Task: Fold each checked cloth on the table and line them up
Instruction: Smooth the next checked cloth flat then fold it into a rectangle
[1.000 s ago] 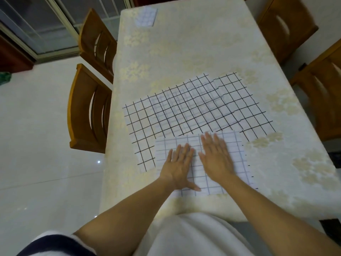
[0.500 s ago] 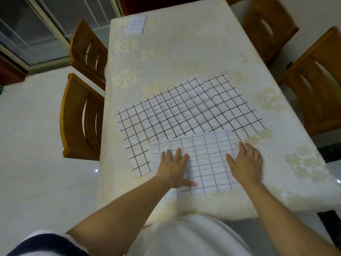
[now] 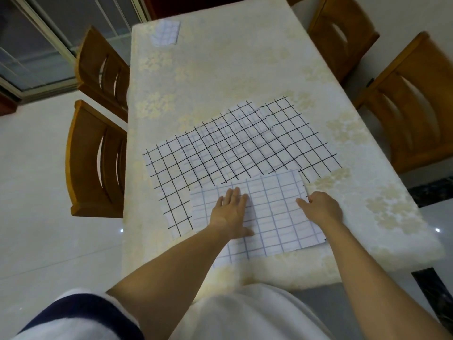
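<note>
Our left grip (image 3: 231, 213) lies flat with straight fingers, pressing on the pale-lined cloth (image 3: 277, 217) at the near edge of the surface (image 3: 232, 69). Our right grip (image 3: 321, 208) pinches that cloth's right edge, thumb on top and fingers curled at the edge. The cloth partly overlaps the black-checked cloths (image 3: 220, 148) spread just beyond it. A small folded cloth (image 3: 166, 33) sits at the far left corner, well apart.
</note>
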